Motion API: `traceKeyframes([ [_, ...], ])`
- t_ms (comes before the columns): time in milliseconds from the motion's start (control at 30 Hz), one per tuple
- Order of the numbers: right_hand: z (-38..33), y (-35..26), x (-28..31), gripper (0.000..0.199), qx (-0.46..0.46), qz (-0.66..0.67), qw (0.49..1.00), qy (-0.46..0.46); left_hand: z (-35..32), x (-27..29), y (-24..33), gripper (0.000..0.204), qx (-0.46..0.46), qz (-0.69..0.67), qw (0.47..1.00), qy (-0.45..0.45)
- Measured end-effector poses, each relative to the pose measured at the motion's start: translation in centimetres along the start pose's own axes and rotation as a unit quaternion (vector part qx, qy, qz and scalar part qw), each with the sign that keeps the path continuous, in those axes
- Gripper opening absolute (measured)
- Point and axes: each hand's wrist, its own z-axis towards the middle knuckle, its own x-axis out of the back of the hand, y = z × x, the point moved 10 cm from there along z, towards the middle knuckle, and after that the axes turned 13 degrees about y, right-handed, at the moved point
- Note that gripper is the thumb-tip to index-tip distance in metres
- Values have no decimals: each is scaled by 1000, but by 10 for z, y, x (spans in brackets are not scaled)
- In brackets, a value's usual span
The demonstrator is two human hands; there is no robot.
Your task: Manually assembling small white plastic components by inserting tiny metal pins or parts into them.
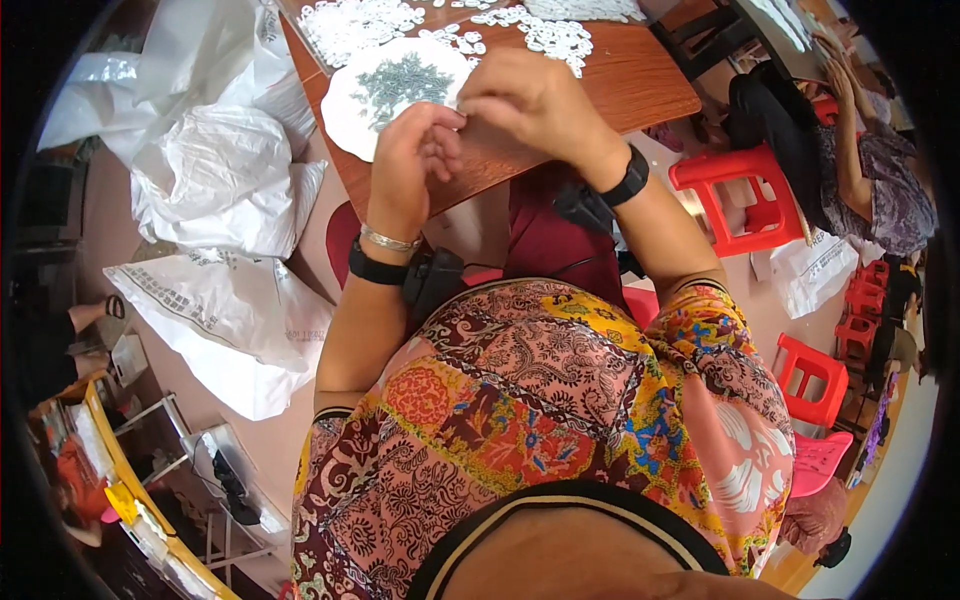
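Observation:
Over the table's near edge my two hands meet at the fingertips. My left hand (408, 158) has thumb and forefinger pinched, the other fingers curled. My right hand (545, 103) is closed too, its fingertips touching those of the left. Whatever sits between them is too small to make out. Just beyond is a white scalloped plate (345, 100) bearing a heap of small dark grey pieces (405, 85). Small white plastic ring-shaped parts (560, 38) lie in loose groups behind the plate.
The brown wooden table (640, 85) ends close in front of me. Stuffed white sacks (215, 180) stand on the floor at left, another sack (235, 330) nearer. Red plastic stools (740, 200) are at right, where another person (870, 185) sits at work.

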Motion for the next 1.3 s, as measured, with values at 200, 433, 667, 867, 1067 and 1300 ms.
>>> traceKeyframes([
  [200, -12, -4, -10, 7, -25, 19, 999, -26, -3, -11, -4, 26, -1, 14, 1000, -27],
  [433, -16, 5, -14, 6, -87, 80, 992, -52, -3, -17, -17, 21, 64, -63, 993, -80],
  [667, -12, 22, -35, 11, -234, 146, 956, -101, 2, -7, -8, 22, 39, -27, 995, -88],
  [867, 19, 10, -69, 16, -123, 154, 968, -157, 15, 34, 21, 19, -16, 70, 997, -19],
  [1067, 11, 60, -105, 17, -101, -110, 957, -249, 14, 88, 37, 18, -31, 6, 995, 96],
  [1300, -14, 69, -127, 15, -74, -198, 936, -281, 11, 108, 39, 18, -31, 30, 994, 96],
])
